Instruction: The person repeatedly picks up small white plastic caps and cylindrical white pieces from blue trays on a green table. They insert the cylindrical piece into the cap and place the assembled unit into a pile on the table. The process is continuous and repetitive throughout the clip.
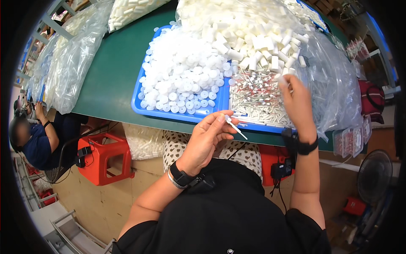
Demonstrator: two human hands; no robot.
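Just in front of the blue tray's [169, 115] near edge, my left hand [205, 142] pinches a thin white stick [237, 128], which slants down to the right. A small whitish piece sits at the stick's held end, partly hidden by the fingers. My right hand [299, 101] is closed over the tray's right part, its fingertips on a short white foam cylinder [280, 79]; hand and cylinder are slightly blurred. Beneath it lies a pile of thin white sticks [258, 101] with reddish bits among them. Translucent round discs [182, 72] fill the tray's left side.
A heap of white foam cylinders [258, 44] spills from a clear plastic bag behind the sticks. More clear plastic [334, 80] drapes at the right. Another person [40, 144] sits at the far left, near a red stool [103, 158]. A black fan [374, 175] stands at the right.
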